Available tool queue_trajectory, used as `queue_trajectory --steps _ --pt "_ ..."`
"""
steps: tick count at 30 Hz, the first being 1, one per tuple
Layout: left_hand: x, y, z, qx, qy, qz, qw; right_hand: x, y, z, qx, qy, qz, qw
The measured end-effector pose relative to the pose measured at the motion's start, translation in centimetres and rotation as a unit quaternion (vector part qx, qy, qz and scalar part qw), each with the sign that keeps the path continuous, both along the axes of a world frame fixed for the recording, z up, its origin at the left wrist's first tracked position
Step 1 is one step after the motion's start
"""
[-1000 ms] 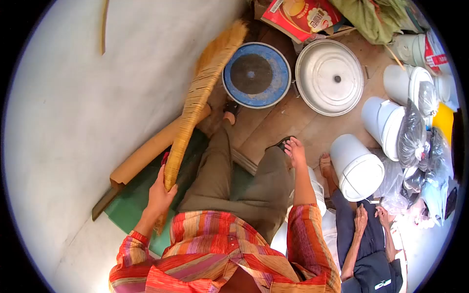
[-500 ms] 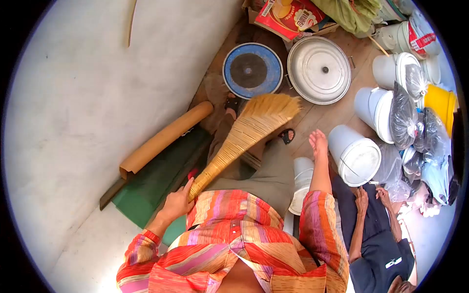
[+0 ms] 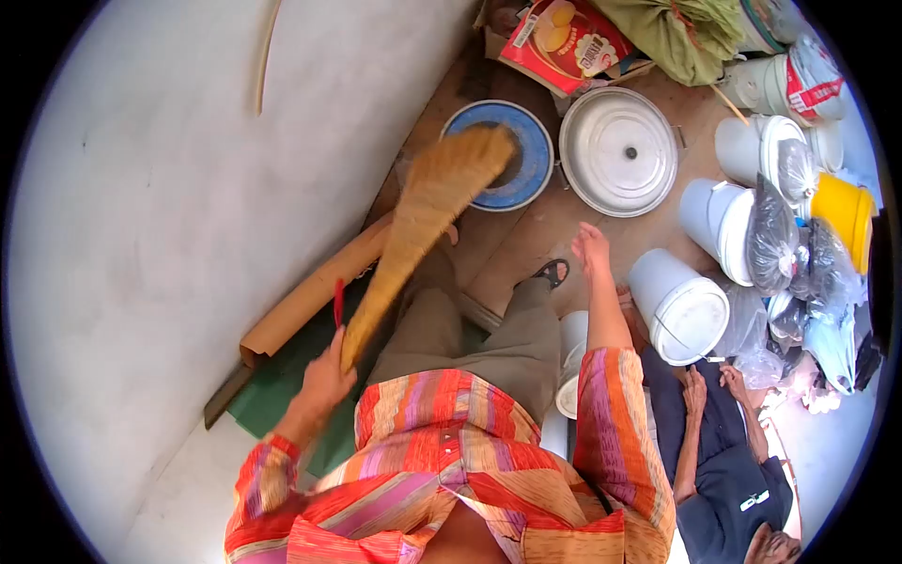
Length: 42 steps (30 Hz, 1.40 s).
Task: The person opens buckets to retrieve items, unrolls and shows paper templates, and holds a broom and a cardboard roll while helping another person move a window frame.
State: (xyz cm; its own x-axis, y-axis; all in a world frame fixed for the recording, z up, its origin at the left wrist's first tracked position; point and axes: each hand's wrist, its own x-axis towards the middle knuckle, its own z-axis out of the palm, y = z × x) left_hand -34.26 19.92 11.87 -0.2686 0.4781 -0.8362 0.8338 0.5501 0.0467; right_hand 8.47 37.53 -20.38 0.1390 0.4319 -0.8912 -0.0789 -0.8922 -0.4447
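My left hand (image 3: 327, 378) is closed around the thin end of a straw hand broom (image 3: 409, 221). The broom slants up and away in front of my left leg, its wide brush end blurred and overlapping a blue round lid with a dark centre (image 3: 534, 155). A red loop (image 3: 339, 303) hangs by the handle. Out in front, my right hand (image 3: 591, 248) is in the air, fingers loosely bent and holding nothing that I can see. It is nearest to a white lidded bucket (image 3: 648, 287) on its right and a large silver pot lid (image 3: 601, 150) beyond.
Along the left wall lie a brown roll (image 3: 301, 305) and a green sheet (image 3: 272, 395). At right are several buckets, a yellow bucket (image 3: 843, 216) and plastic bags. A red box (image 3: 568, 42) stands at the back. Another person (image 3: 723, 451) sits at lower right.
The broom has swung left, its brush end now over the blue lid. My left hand has moved a little left and my right hand slightly left and up.
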Motion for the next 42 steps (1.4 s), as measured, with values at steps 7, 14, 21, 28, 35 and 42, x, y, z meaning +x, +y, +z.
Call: queue_trajectory --steps 7,14,21,28,35,42 --pt "-0.8 -3.3 2.7 -0.063 -0.051 0.153 0.985 -11.1 7.3 -12.7 0.165 -0.156 0.282 0.932" --pt "-2.7 -1.9 -2.7 -0.188 -0.101 0.185 0.959 -17.5 12.0 -14.6 0.112 -0.374 0.318 0.864" --pt "-4.5 -1.8 -3.2 -0.199 -0.149 0.218 0.944 -18.0 12.1 -15.0 0.085 -0.369 0.268 0.886" --pt "-4.7 -2.7 -3.4 -0.166 -0.161 0.199 0.952 -15.8 11.9 -13.9 -0.021 -0.154 0.259 0.953" --pt "-1.1 0.9 0.2 -0.097 -0.075 0.197 0.973 -13.2 8.5 -2.1 0.013 0.058 0.202 0.978" --pt "3.9 1.2 -0.2 0.118 0.017 0.063 0.991 3.2 -2.2 2.2 -0.046 -0.008 0.106 0.993"
